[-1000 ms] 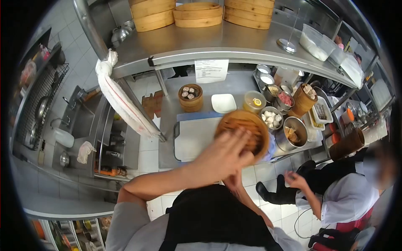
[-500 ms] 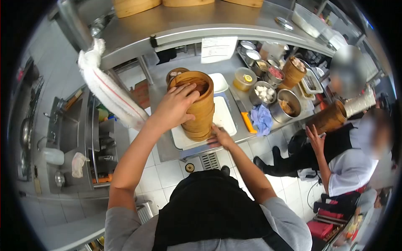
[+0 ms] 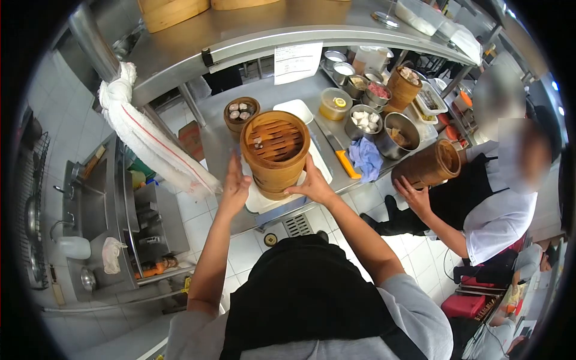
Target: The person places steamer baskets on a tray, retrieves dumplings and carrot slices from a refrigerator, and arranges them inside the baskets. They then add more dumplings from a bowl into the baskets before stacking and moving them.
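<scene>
A stack of round bamboo steamers (image 3: 276, 171) stands in front of me over a white tray (image 3: 323, 165). The top basket shows a slatted floor with a small pale bit on it. My right hand (image 3: 313, 183) grips the lower right side of the stack, thumb near its base and fingers up along the wall. At the stack's left side is my left hand (image 3: 236, 187), open, fingers pointing up and apart from the thumb. Behind the stack to the left sits a smaller bamboo steamer (image 3: 240, 126) with several dumplings inside.
Right of the tray lie an orange-handled knife (image 3: 345, 163) and a blue cloth (image 3: 365, 157). Metal bowls (image 3: 397, 139) of ingredients crowd the back right. A co-worker (image 3: 498, 207) on the right holds another steamer stack (image 3: 427, 165). A towel (image 3: 159, 135) hangs from the shelf post at left.
My left hand has left the stack's top rim and moved down to its left side. The stack's slatted top now shows. The co-worker's steamer stack has moved left, toward the counter.
</scene>
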The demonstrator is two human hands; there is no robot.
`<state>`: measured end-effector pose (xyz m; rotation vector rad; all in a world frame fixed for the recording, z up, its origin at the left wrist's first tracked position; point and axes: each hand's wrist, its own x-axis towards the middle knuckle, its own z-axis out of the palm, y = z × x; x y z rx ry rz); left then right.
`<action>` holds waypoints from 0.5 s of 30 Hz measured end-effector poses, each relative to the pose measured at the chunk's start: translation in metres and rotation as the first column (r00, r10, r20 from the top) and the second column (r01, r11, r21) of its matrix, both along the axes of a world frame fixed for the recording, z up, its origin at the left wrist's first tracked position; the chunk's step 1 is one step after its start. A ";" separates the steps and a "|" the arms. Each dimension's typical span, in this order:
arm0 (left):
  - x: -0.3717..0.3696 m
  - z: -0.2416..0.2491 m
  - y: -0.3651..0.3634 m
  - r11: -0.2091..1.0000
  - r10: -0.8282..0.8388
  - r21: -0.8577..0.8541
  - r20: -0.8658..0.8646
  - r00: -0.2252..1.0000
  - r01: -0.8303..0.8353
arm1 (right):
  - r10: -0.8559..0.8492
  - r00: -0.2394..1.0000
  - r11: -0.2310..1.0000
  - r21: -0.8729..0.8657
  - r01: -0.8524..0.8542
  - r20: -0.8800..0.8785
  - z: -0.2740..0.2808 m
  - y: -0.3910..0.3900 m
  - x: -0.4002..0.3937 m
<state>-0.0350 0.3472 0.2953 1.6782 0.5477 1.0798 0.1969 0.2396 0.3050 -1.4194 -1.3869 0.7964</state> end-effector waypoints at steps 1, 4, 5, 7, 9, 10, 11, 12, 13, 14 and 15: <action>0.001 -0.024 0.003 1.000 -0.010 0.003 0.007 1.000 0.010 | 0.001 0.999 1.000 0.023 -0.002 0.038 0.001 0.001 -0.001; 0.019 -0.043 -0.001 0.972 -0.147 -0.176 0.073 0.986 0.157 | -0.066 0.990 0.989 0.139 0.049 0.124 -0.010 0.006 0.002; 0.015 -0.019 -0.009 0.966 -0.130 -0.226 0.006 0.991 0.128 | -0.077 0.991 0.987 0.145 0.061 0.107 -0.004 0.002 0.001; 0.012 0.009 -0.019 0.961 -0.116 -0.259 -0.069 0.991 0.094 | -0.089 0.992 0.984 0.163 0.074 0.085 0.019 -0.010 -0.001; 0.001 0.022 -0.026 0.976 -0.113 -0.189 0.004 0.994 0.112 | -0.102 0.979 0.990 0.117 0.082 0.179 0.042 -0.025 -0.005; -0.010 0.032 -0.033 0.980 -0.092 -0.180 -0.001 0.996 0.091 | -0.104 0.967 0.993 0.083 0.087 0.232 0.052 -0.036 -0.006; -0.019 0.047 -0.041 0.975 -0.141 -0.199 -0.210 0.967 0.099 | -0.091 0.952 0.995 0.060 0.077 0.292 0.064 -0.048 -0.004; -0.026 0.066 -0.049 0.972 -0.171 -0.221 -0.406 0.898 0.086 | -0.084 0.941 0.996 0.063 0.067 0.329 0.085 -0.062 -0.005; -0.023 0.092 -0.065 0.962 -0.220 -0.206 -0.197 0.955 0.179 | -0.077 0.926 0.996 0.067 0.055 0.369 0.108 -0.078 -0.006; -0.017 0.120 -0.083 0.947 -0.278 -0.164 0.018 0.961 0.277 | -0.117 0.888 0.990 0.120 0.070 0.445 0.129 -0.093 -0.006; -0.017 0.150 -0.090 0.937 -0.324 -0.134 0.020 0.946 0.324 | -0.113 0.876 0.988 0.148 0.048 0.470 0.151 -0.103 -0.006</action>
